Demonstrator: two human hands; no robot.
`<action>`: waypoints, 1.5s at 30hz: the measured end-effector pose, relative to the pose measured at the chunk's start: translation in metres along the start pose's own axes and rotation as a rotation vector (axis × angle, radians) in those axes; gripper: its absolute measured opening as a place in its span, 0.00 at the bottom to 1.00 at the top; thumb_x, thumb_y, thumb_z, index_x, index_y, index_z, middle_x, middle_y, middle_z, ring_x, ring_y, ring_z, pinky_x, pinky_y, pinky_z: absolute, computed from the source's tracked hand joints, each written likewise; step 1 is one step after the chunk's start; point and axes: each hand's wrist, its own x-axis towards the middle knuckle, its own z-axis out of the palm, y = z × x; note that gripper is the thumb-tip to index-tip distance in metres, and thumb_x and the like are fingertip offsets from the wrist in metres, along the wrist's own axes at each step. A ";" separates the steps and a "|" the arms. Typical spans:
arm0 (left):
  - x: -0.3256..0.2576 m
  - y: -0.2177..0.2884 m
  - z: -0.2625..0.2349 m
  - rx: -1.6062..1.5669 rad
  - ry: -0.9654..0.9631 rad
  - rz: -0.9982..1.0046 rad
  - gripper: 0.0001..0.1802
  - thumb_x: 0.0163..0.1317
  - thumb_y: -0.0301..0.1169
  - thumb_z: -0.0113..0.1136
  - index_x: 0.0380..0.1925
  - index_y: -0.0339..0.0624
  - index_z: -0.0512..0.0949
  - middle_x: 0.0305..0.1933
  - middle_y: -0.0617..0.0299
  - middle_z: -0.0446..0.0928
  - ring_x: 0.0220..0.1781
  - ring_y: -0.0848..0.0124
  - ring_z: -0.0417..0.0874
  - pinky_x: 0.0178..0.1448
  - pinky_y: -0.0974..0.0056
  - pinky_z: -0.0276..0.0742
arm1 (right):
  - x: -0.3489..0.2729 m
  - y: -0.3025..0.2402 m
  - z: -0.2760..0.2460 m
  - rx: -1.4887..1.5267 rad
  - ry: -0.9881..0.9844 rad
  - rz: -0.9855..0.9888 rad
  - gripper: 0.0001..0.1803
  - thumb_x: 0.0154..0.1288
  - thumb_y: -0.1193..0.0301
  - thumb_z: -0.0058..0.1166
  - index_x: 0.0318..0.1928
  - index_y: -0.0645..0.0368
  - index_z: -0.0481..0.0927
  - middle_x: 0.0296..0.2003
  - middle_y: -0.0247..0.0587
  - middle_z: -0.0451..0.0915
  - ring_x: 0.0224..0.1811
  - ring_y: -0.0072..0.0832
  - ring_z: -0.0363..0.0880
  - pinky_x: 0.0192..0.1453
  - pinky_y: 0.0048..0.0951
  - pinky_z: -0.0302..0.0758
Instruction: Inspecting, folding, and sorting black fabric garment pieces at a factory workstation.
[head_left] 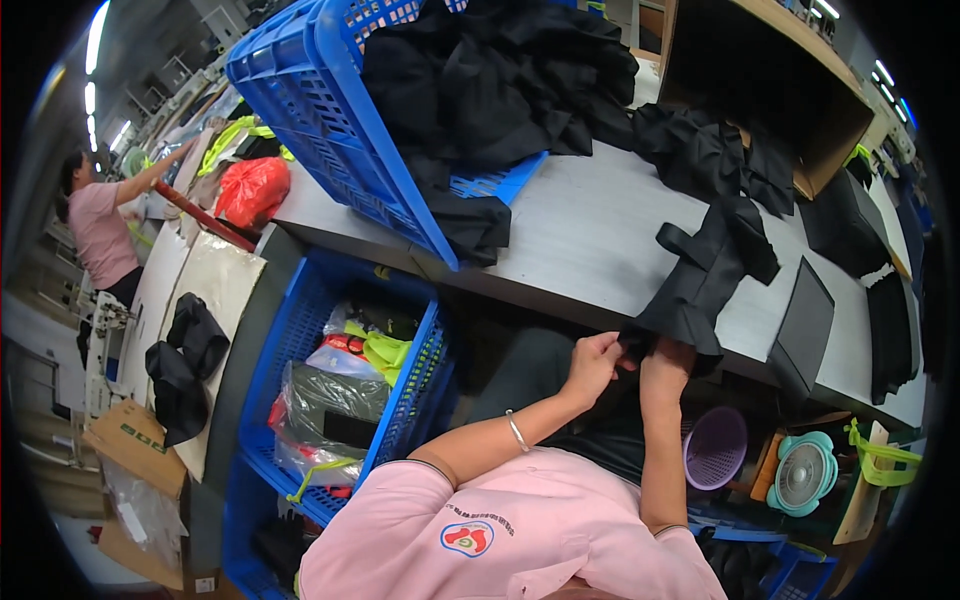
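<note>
Hanging over the near edge of the grey worktable (600,230), a black garment (705,285) is being worked at its lower end by the person in the pink shirt. It is matte black cloth, long and narrow where it trails across the tabletop, with a strap or loop sticking out at one side near its middle and a gathered, pleated-looking hem where it drops off the edge. Farther up it runs into a heap of the same black fabric beside an open cardboard box (800,90).

The left hand (592,366) is closed, fingers curled around the hem's left corner; a thin silver bangle sits on that wrist. The right hand (668,362) is right beside it, also folded shut on the hem, its fingers mostly hidden under the cloth.

A tipped blue plastic crate (330,130) on the table spills more black pieces. Below the table stands another blue crate (300,340) holding bagged items, and to the right a small purple basket (715,447) and a teal fan (803,474) sit on the floor. Far left, another person reaches over a bench.
</note>
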 end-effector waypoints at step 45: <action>0.074 0.084 -0.006 0.819 0.019 0.670 0.12 0.61 0.16 0.59 0.41 0.42 0.83 0.40 0.58 0.79 0.38 0.64 0.81 0.38 0.65 0.77 | 0.050 0.055 0.005 -0.010 -0.220 -0.334 0.14 0.67 0.64 0.49 0.45 0.57 0.83 0.38 0.51 0.85 0.38 0.45 0.86 0.40 0.46 0.82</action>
